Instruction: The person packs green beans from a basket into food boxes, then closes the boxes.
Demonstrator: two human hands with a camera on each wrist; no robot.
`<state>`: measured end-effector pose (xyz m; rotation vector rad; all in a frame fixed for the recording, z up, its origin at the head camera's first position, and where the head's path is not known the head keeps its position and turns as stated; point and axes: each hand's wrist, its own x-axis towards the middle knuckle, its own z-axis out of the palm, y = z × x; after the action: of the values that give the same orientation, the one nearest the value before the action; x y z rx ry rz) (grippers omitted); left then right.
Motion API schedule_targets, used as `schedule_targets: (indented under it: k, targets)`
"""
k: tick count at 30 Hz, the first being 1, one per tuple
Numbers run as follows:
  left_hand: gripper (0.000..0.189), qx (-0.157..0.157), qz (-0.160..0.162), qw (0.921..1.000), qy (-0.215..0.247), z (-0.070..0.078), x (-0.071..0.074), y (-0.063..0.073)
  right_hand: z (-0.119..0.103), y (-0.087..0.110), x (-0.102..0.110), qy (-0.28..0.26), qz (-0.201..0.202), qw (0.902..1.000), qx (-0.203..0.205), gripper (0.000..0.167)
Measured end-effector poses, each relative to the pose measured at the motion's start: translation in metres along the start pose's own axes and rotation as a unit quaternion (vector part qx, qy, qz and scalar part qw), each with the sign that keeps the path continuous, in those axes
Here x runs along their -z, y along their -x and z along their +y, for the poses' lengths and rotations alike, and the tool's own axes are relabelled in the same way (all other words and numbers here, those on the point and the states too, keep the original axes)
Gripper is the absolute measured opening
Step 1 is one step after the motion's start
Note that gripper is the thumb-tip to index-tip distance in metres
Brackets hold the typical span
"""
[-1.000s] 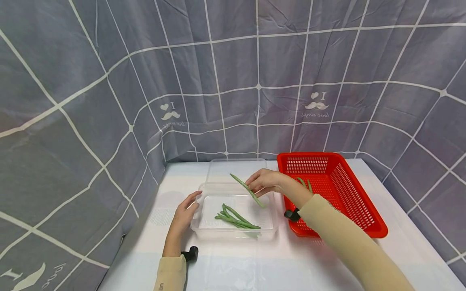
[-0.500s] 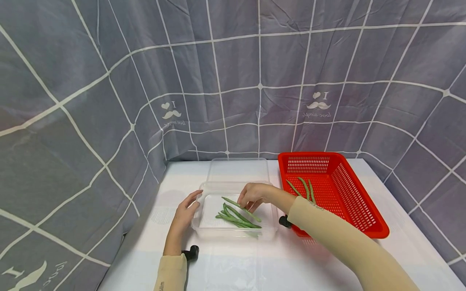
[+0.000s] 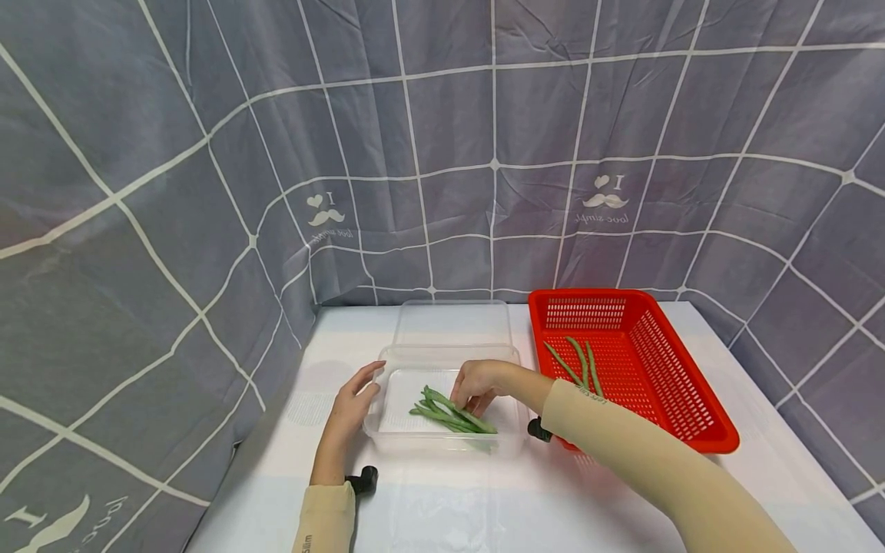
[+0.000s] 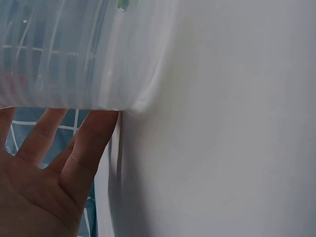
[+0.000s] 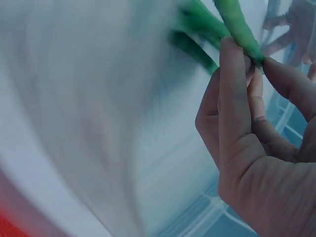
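Observation:
In the head view, a clear plastic container (image 3: 387, 443) stands in the middle of the table with several green beans (image 3: 435, 412) lying in it. My right hand (image 3: 480, 384) reaches inside, low over these beans. Between thumb and fingertips it pinches one green bean (image 5: 240, 28), seen close up in the right wrist view. My left hand (image 3: 349, 407) is at the container's left side, fingers extended. In the left wrist view, its fingertips (image 4: 101, 121) touch the container wall (image 4: 98, 74).
To the right is a red plastic basket (image 3: 681, 361) with a few green beans (image 3: 577, 359) in it. A clear flat lid (image 3: 452, 322) lies behind the container. A grey curtain with white lines (image 3: 442, 200) hangs around the table.
My right hand has moved left and down into the container, lowering the green bean onto the others. My left hand has stayed at the container's side.

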<state>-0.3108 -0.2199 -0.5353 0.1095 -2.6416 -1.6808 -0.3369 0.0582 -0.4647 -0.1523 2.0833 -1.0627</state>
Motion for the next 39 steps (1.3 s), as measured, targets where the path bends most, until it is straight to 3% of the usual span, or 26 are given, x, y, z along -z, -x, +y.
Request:
schedule_targets:
  k: [14,19,23,31,39]
  targets:
    - [0.047,-0.006,-0.004,1.0000,0.004,0.001,-0.004,-0.001,0.010,0.001,-0.004,-0.017,0.008,0.9998,-0.007,0.010]
    - [0.048,-0.007,-0.004,1.0000,-0.002,0.000,-0.002,0.001,0.006,0.006,0.000,-0.022,0.007,0.9996,0.016,0.019]
    - [0.048,-0.002,-0.002,1.0000,-0.003,0.000,-0.001,0.003,0.003,0.014,0.010,-0.036,0.006,0.9985,0.040,0.028]
    - [0.048,-0.005,-0.001,1.0000,-0.003,0.002,0.001,0.005,0.002,0.037,0.039,-0.091,0.026,0.9928,0.074,0.024]
    - [0.048,-0.003,-0.004,1.0000,0.001,0.001,-0.001,0.004,0.017,0.063,0.073,-0.150,0.039,0.9827,0.102,0.036]
